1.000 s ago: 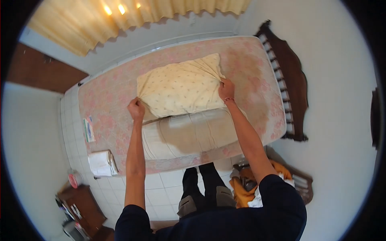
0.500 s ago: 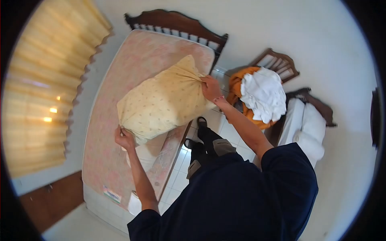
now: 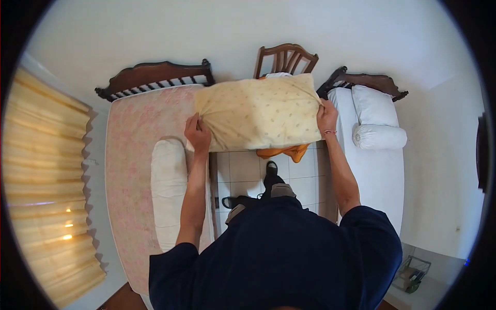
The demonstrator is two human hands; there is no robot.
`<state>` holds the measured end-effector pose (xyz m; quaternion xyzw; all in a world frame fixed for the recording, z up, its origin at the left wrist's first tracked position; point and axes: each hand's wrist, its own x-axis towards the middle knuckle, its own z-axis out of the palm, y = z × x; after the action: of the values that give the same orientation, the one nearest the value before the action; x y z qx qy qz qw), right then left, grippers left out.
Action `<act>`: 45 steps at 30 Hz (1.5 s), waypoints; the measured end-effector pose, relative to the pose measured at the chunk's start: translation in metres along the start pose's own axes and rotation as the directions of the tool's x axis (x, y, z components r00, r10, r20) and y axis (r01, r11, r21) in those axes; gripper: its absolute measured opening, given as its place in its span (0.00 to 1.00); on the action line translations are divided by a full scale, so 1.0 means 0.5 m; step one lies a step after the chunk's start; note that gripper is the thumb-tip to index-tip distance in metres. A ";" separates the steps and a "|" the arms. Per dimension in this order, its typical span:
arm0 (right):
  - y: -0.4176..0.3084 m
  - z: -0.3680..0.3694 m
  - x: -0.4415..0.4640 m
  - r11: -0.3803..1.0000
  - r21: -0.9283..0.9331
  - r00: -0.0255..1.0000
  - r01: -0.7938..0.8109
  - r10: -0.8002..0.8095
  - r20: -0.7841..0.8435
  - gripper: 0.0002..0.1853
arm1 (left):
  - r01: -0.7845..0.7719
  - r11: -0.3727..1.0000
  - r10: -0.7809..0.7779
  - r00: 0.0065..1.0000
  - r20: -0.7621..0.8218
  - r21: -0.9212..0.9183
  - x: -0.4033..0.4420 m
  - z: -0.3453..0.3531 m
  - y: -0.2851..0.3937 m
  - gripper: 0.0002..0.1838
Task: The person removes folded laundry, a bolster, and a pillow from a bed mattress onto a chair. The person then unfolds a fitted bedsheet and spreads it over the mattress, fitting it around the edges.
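Note:
A pale yellow pillow [image 3: 261, 113] with a small scattered print hangs in the air in front of me, stretched sideways between my hands. My left hand [image 3: 198, 133] pinches its left edge, where the cloth gathers into creases. At the opposite edge, my right hand [image 3: 326, 118] grips the side in the same way. Below and left of the pillow, a white bolster [image 3: 169, 191] lies on the bare pink-patterned mattress [image 3: 129, 206]. The pillow hides most of the chair and what is on it.
A wooden chair [image 3: 287, 59] stands against the wall, with orange cloth [image 3: 285, 153] showing beneath the pillow. On the right, a white-covered bed [image 3: 374, 186] holds a white pillow [image 3: 376, 106] and a white bolster [image 3: 380, 137]. Tiled floor [image 3: 240, 175] runs between the beds. Yellow curtains [image 3: 49, 186] hang at left.
My view and body have turned to the right. The pillow has swung from above the pink mattress to the gap between the beds, now level, with both hands still gripping it.

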<state>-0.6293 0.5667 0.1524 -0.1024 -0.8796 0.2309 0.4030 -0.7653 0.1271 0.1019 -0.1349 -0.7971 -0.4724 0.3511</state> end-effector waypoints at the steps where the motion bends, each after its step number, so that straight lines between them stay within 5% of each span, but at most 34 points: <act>1: 0.035 -0.019 0.027 1.000 -0.004 1.000 -0.005 0.005 -0.001 0.10 | -0.001 1.000 0.001 1.000 0.006 -0.004 0.021 0.049 0.034 0.09; 4: 0.116 -0.071 0.122 0.999 0.031 0.993 -0.024 0.027 -0.111 0.11 | 0.044 0.994 -0.040 0.998 0.038 -0.102 0.091 0.189 0.112 0.09; 6: 0.169 -0.099 0.176 0.998 -0.011 0.992 -0.069 0.068 -0.106 0.11 | -0.083 0.988 0.084 0.996 0.005 -0.131 0.118 0.273 0.147 0.08; 8: 0.242 -0.100 0.215 0.993 -0.004 0.988 -0.118 0.117 -0.102 0.11 | 0.000 0.994 0.010 0.996 0.093 -0.106 0.124 0.343 0.188 0.08; 12: 0.462 -0.011 0.170 0.908 -0.392 0.984 -0.150 0.177 0.036 0.11 | 0.039 0.997 -0.018 0.958 0.286 -0.069 0.044 0.504 0.098 0.10; 14: 0.507 0.073 0.112 0.815 -0.517 0.912 -0.262 0.384 0.143 0.20 | 0.217 0.964 -0.263 0.678 0.686 0.155 -0.023 0.576 0.041 0.19; 15: 0.658 0.172 0.041 0.884 -0.465 0.911 0.050 0.150 0.384 0.27 | 0.323 0.946 -0.231 0.613 0.756 0.027 -0.084 0.630 -0.006 0.24; 17: 0.573 0.227 0.025 0.971 -0.176 0.689 -0.162 0.239 0.684 0.38 | 0.438 0.894 -0.185 0.543 0.819 -0.088 -0.183 0.714 -0.060 0.30; 19: 0.581 0.306 -0.015 0.968 -0.226 0.533 -0.108 0.248 0.809 0.44 | 0.244 0.963 0.011 0.389 0.921 -0.114 -0.238 0.767 -0.054 0.38; 20: 0.566 0.323 -0.015 0.968 -0.226 0.530 -0.107 0.248 0.811 0.44 | 0.247 0.963 0.008 0.388 0.921 -0.112 -0.222 0.767 0.006 0.38; 22: 0.509 0.330 -0.014 0.879 -0.421 0.443 -0.223 0.476 0.760 0.46 | 0.047 0.950 -0.311 0.161 0.937 0.307 -0.150 0.718 0.162 0.37; 23: 0.485 0.321 0.001 0.867 -0.421 0.448 -0.267 0.499 0.742 0.45 | 0.051 0.947 -0.321 0.157 0.934 0.317 -0.162 0.719 0.157 0.37; 25: 0.472 0.313 0.013 0.896 -0.378 0.501 -0.232 0.443 0.743 0.45 | -0.075 0.936 -0.285 0.415 0.864 0.345 -0.175 0.734 0.140 0.36; 29: 0.450 0.302 0.022 0.969 -0.209 0.614 -0.133 0.246 0.750 0.42 | -0.097 0.935 -0.256 0.480 0.839 0.341 -0.182 0.736 0.129 0.34; 33: 0.430 0.318 0.003 0.970 -0.242 0.613 0.013 0.183 0.769 0.41 | -0.110 0.928 -0.276 0.439 0.855 0.356 -0.181 0.691 0.113 0.36; 38: 0.319 0.354 0.001 0.983 -0.144 0.700 0.112 0.025 0.714 0.39 | -0.006 0.930 -0.305 0.543 0.783 0.367 -0.186 0.516 0.074 0.37; 45: -0.002 0.528 -0.057 0.917 0.199 0.444 0.344 -0.346 0.827 0.41 | 0.357 0.723 -0.649 0.646 0.403 0.591 -0.292 0.045 -0.022 0.35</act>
<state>-0.8103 0.4699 -0.0159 0.2044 -0.9642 0.1647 -0.0387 -0.6763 0.1575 -0.0123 0.0486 -0.9566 -0.2844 -0.0413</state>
